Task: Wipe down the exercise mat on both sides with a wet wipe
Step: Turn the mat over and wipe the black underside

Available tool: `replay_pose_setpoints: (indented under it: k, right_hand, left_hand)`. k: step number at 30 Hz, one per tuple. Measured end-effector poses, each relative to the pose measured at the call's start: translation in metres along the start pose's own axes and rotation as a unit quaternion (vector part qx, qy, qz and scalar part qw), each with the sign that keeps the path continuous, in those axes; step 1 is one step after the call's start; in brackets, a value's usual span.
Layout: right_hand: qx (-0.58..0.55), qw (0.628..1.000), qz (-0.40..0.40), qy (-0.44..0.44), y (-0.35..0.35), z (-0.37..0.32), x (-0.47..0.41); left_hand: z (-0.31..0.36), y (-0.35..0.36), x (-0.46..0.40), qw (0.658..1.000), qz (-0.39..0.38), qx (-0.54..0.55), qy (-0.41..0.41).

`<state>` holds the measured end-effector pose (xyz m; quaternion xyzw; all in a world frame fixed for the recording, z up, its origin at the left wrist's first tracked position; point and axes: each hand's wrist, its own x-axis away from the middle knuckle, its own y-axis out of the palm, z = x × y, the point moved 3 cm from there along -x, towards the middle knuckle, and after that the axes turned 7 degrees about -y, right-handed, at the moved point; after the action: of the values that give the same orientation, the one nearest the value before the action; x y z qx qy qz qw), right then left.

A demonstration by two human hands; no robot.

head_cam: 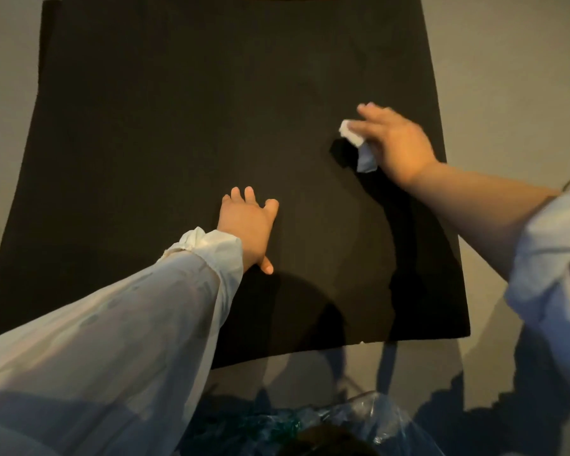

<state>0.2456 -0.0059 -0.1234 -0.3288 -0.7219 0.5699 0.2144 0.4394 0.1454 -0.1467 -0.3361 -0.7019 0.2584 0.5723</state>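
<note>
One flat left hand braces the black foam exercise mat; the right hand, pinching the crumpled white wet wipe, could drop it.

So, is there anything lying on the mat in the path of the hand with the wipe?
Nothing visible. The right hand presses the wet wipe on the black mat, whose surface ahead is bare. Only the left hand rests flat on the mat, nearer and to the left.

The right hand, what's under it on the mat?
A crumpled white wet wipe shows under the right hand, on the black exercise mat. The palm covers the rest of the wipe.
</note>
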Motion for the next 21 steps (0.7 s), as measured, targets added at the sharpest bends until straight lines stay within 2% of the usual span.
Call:
replay_pose_setpoints:
  k: [4, 6, 9, 11, 18, 19, 21]
  right_hand:
    - [0.04, 0.982, -0.072, 0.173, 0.028, 0.027, -0.014]
    - [0.016, 0.982, -0.058, 0.179, 0.049, 0.012, 0.0]
    - [-0.054, 0.992, -0.01, 0.117, 0.059, -0.026, 0.03]
    - [-0.076, 0.995, -0.011, 0.071, 0.058, -0.048, 0.053]
    - [-0.075, 0.98, -0.069, -0.171, 0.045, -0.122, 0.133]
    - [-0.084, 0.975, -0.092, -0.184, 0.05, -0.126, 0.142]
    - [-0.141, 0.967, -0.149, -0.152, 0.061, -0.127, 0.163]
  left_hand:
    - [0.003, -0.001, -0.002, 1.0, -0.009, 0.0, -0.012]
    - [0.007, -0.002, -0.004, 1.0, -0.021, -0.001, -0.02]
    - [0.01, -0.006, -0.004, 0.999, -0.036, 0.001, -0.033]
    - [0.012, -0.009, -0.003, 0.998, -0.045, 0.004, -0.039]
    - [0.015, -0.008, 0.005, 0.998, -0.023, 0.015, -0.055]
    - [0.015, -0.007, 0.006, 0.998, -0.02, 0.016, -0.053]
    - [0.011, -0.004, 0.009, 0.999, -0.006, 0.019, -0.043]
